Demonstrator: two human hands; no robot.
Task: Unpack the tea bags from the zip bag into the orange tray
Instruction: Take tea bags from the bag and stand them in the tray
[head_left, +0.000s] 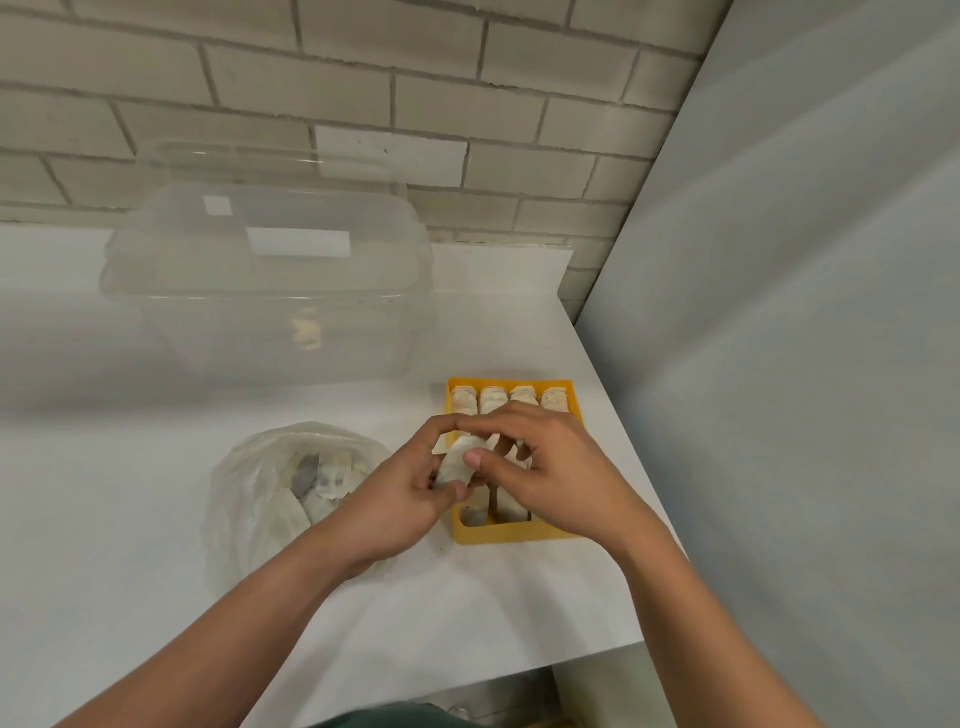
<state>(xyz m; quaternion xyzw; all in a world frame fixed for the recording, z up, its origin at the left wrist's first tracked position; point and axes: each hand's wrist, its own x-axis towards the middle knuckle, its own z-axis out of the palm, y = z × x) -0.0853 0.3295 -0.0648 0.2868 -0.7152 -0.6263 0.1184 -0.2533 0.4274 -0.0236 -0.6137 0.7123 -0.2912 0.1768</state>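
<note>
Counter (467, 613), white, set against a pale brick wall (363, 104); a grey panel (779, 312) closes the right side.

Orange tray (509, 532): divided into compartments, near the counter's right edge. Four filled tea bags (493, 400) stand side by side in the far row. More pale bags show in the near compartments, partly hidden by the hands; their number cannot be told.

Zip bag (249, 493): clear plastic, mouth open upward, on the counter just left of the tray, with remaining tea bags (317, 478) heaped inside.

Held tea bag (460, 462): white, crumpled, above the tray's left side and clear of the compartments.

Left hand (400, 499): fingers and thumb curled round the held tea bag from the left.

Right hand (550, 467): over the tray's middle, thumb and forefinger pinching the same bag, forefinger tip meeting the left forefinger above it.

Clear plastic storage box (270, 291): lidded, behind the zip bag, near the wall.
</note>
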